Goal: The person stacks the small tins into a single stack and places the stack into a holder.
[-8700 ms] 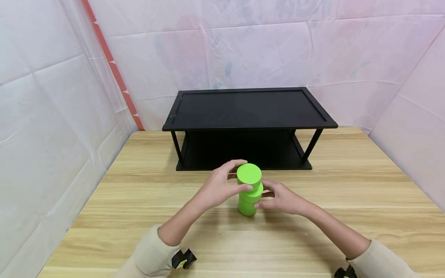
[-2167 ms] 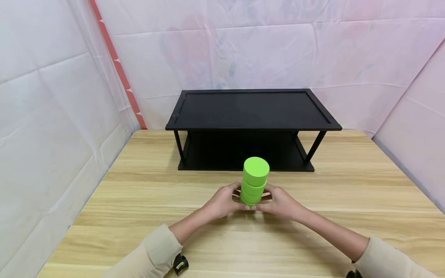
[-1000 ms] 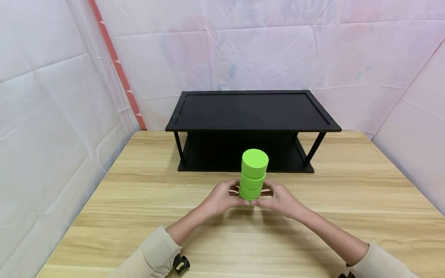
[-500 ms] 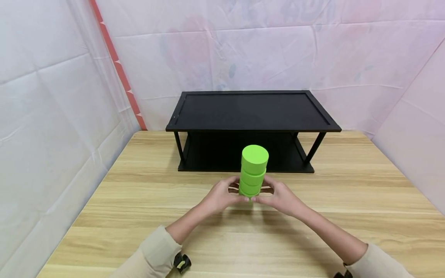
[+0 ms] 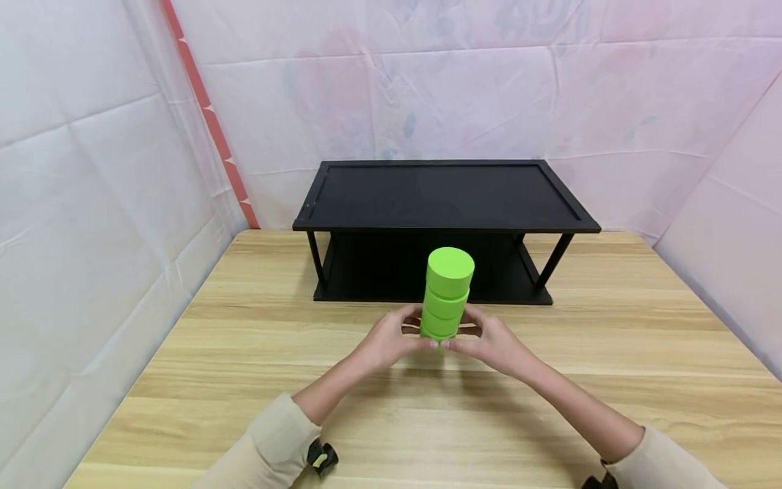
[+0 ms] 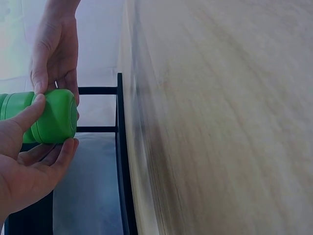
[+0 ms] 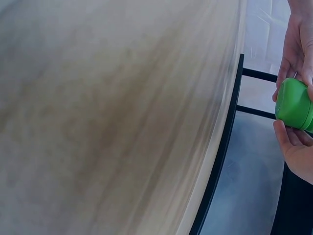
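A stack of bright green cylinders [image 5: 447,299] stands upright between my two hands, slightly tilted in the head view. My left hand [image 5: 386,343] grips its lower part from the left, thumb in front and fingers behind. From the right, my right hand [image 5: 497,345] holds the same lower part, the two thumb tips almost meeting at the front. In the left wrist view the stack's round base [image 6: 61,116] shows clear of the tabletop. The right wrist view catches the green base [image 7: 293,104] at its right edge, pinched between both hands; the upper pieces are out of frame there.
A black two-tier rack [image 5: 446,197] stands behind the hands, its lower shelf [image 5: 379,272] right beyond the stack. Light wood tabletop [image 5: 244,353] spreads all round. White sheeting [image 5: 91,204] with a red strip [image 5: 208,112] hangs at the back and sides.
Earlier my left hand gripped the top cylinder, set off-line from those below. Now both hands hold the lower part of an aligned stack, which has risen and moved toward the rack.
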The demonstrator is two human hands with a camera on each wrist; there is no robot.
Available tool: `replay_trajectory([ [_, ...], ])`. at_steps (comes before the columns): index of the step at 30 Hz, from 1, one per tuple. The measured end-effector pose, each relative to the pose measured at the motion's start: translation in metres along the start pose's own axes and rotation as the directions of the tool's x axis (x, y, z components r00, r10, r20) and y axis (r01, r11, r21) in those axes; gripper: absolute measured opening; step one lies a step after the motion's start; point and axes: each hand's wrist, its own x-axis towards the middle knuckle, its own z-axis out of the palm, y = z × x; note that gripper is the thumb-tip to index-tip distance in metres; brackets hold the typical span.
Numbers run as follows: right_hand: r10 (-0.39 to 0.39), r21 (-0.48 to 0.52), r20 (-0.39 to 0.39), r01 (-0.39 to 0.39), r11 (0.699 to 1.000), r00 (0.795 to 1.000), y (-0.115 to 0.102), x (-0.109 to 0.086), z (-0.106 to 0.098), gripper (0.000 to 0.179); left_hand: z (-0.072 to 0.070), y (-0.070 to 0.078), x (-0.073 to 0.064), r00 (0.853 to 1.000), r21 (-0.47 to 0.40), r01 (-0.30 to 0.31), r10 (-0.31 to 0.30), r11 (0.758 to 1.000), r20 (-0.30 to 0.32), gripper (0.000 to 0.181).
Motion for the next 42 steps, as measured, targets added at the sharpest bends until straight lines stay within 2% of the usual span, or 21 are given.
replay_trajectory([
  [10,0.019,0.003,-0.014,-0.019,1.000,1.000,-0.002,0.005,0.000,0.060,-0.004,0.002,0.003,1.000,-0.013,-0.008,0.008,1.000,-0.012,0.056],
  [16,-0.006,0.022,-0.033,0.006,1.000,0.999,-0.003,0.008,0.000,0.055,-0.005,0.002,0.004,1.000,-0.049,-0.021,0.020,0.999,-0.020,0.056],
  [23,-0.017,0.038,-0.051,0.019,0.999,0.999,-0.003,0.010,0.000,0.051,-0.006,0.003,0.006,0.998,-0.051,-0.052,0.050,0.997,-0.040,0.057],
  [29,-0.001,0.060,-0.057,0.004,0.998,0.998,-0.003,0.011,0.000,0.053,-0.005,0.001,0.006,0.998,-0.087,-0.043,0.039,0.995,-0.044,0.058],
  [36,-0.002,0.056,-0.065,0.006,0.998,0.998,-0.003,0.012,-0.001,0.052,-0.007,0.000,0.007,0.997,-0.039,-0.046,0.044,0.998,-0.059,0.055],
  [42,-0.005,0.076,-0.068,0.010,0.997,0.998,-0.005,0.013,-0.002,0.051,-0.008,0.002,0.008,0.995,-0.042,-0.066,0.063,0.997,-0.072,0.055],
])
